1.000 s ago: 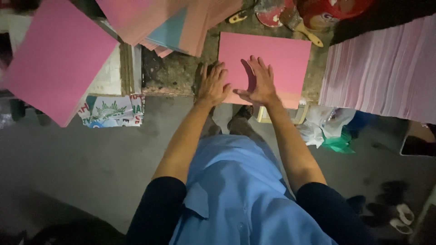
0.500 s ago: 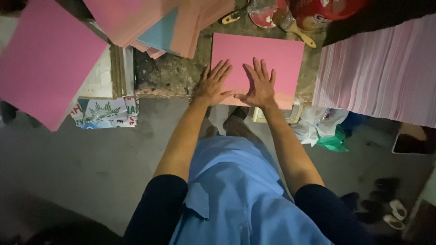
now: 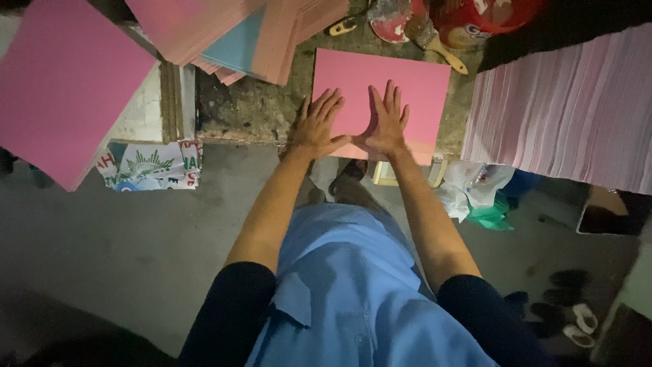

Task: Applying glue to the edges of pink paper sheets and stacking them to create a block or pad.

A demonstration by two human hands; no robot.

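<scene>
At the upper left of the frame a large pink sheet [image 3: 64, 85] lies at a slant, and below it a printed green and white wrapper [image 3: 153, 166] hangs at the edge of the worn tabletop [image 3: 251, 109]. Along the top, left of centre, a fanned stack of pink and light blue sheets [image 3: 238, 34] overhangs the tabletop. At the upper centre a pink card sheet [image 3: 407, 85] lies flat on the tabletop, its near edge at the table's rim. The left hand [image 3: 318, 126] lies spread wide and flat, palm down, across the sheet's left edge, holding nothing. Just beside it, the right hand [image 3: 387, 122] presses flat on the sheet with fingers splayed, thumbs of both hands nearly meeting. Above the sheet's right corner rest a paintbrush [image 3: 435, 44] and a red bucket [image 3: 485, 20]. At the right a tall stack of pale pink sheets [image 3: 564, 109] shows its layered edges.
</scene>
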